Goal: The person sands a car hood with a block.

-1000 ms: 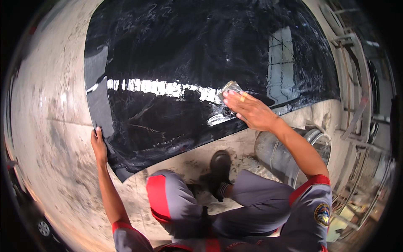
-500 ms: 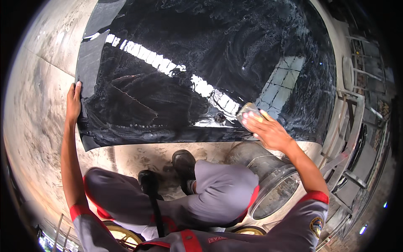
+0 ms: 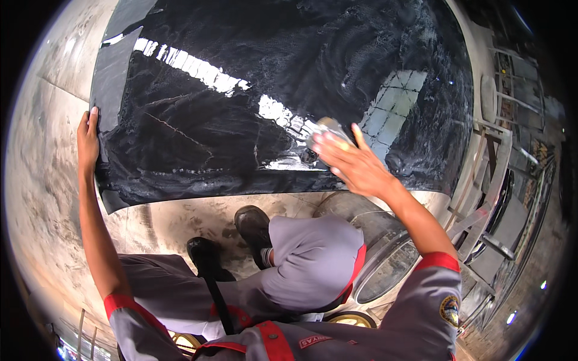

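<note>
A large black sheet (image 3: 198,129) with a wet, glossy, streaked surface spreads out in front of me. Its left edge is gripped by my left hand (image 3: 89,141), the thumb lying along the border. My right hand (image 3: 355,165) is closed round a flat, wide, brush-like tool (image 3: 329,125) with a greyish head and yellowish parts; motion blurs it and the fingers cover most of it. The tool lies against the sheet near a bright white reflection (image 3: 280,114). A small dark lump (image 3: 309,156) sits beside my fingertips. Thin creases run across the sheet's left part.
Beneath the sheet's near edge a dark drum (image 3: 385,256) lies on its side by my right knee. My black shoes (image 3: 253,225) rest on the stained pale floor (image 3: 162,225). Metal frames (image 3: 487,180) stand along the right. Yellow wheel-like parts (image 3: 352,320) show below me.
My right hand has swept the tool left and away from me over the sheet. The whole view has shifted slightly; my left hand keeps its hold on the edge.
</note>
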`<act>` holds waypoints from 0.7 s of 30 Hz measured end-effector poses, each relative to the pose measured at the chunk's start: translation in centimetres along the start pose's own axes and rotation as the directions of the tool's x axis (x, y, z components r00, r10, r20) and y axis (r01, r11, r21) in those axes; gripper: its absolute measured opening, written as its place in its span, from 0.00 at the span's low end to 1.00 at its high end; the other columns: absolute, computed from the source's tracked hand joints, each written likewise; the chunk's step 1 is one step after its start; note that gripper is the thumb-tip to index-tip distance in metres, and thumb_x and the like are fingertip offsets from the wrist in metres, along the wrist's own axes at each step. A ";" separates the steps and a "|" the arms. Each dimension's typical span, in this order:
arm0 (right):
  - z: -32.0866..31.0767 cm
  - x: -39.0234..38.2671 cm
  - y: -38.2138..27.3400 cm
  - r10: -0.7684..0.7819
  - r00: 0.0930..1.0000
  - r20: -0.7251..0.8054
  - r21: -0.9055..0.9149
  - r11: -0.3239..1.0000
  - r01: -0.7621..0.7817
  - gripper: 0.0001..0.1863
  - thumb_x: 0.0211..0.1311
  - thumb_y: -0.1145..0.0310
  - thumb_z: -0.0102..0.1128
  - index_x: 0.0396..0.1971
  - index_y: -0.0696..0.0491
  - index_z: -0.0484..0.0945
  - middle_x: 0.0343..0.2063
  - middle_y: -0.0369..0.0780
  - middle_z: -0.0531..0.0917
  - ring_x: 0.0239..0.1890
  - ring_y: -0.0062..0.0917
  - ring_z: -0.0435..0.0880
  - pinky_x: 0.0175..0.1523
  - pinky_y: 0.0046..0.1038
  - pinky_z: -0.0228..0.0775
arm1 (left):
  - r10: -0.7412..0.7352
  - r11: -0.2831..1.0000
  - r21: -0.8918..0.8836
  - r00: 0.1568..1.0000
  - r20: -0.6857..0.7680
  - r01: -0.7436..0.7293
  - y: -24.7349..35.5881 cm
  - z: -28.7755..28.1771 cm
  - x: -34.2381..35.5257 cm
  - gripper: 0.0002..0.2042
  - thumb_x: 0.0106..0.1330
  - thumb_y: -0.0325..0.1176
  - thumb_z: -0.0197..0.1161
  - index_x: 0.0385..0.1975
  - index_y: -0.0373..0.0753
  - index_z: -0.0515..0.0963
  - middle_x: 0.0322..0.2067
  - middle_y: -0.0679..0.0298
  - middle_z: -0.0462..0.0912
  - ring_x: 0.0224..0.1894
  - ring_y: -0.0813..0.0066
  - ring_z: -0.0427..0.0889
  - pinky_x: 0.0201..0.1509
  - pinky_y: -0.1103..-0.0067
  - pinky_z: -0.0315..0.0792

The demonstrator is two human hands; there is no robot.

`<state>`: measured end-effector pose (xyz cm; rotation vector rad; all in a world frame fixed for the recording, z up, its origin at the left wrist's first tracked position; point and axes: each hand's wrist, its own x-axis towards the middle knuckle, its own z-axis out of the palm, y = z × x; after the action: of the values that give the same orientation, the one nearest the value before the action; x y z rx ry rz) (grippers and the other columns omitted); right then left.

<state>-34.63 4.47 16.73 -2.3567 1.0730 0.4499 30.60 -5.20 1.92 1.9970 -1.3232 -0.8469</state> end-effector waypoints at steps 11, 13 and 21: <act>-0.5 1.0 0.0 -0.051 0.998 -0.035 -0.025 0.998 0.051 0.34 0.71 0.66 0.54 0.76 0.37 0.60 0.76 0.27 0.60 0.79 0.20 0.52 0.80 0.59 0.25 | 0.004 1.000 0.000 0.999 0.039 -0.004 -0.4 -0.1 0.1 0.24 0.80 0.51 0.51 0.47 0.29 0.76 0.37 0.64 0.76 0.42 0.79 0.71 0.51 0.79 0.67; -0.4 0.8 0.4 -0.039 0.999 0.013 -0.082 0.996 0.040 0.34 0.70 0.66 0.54 0.75 0.37 0.60 0.76 0.28 0.60 0.79 0.19 0.52 0.80 0.58 0.24 | 0.067 0.997 0.028 0.998 -0.018 -0.066 0.1 0.2 -0.4 0.23 0.80 0.50 0.52 0.41 0.30 0.76 0.32 0.67 0.72 0.38 0.80 0.68 0.47 0.80 0.67; -1.2 3.3 0.2 -0.113 0.986 -0.126 -0.003 0.994 0.114 0.33 0.72 0.70 0.53 0.75 0.39 0.61 0.75 0.31 0.62 0.77 0.27 0.58 0.81 0.56 0.31 | 0.098 0.993 0.066 0.992 -0.073 -0.093 1.6 0.6 -0.7 0.22 0.80 0.49 0.52 0.41 0.30 0.75 0.32 0.66 0.72 0.37 0.80 0.67 0.44 0.80 0.67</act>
<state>-32.55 1.68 16.04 -2.4544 0.9867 0.2604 29.09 -5.16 2.90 1.9760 -1.4052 -0.6859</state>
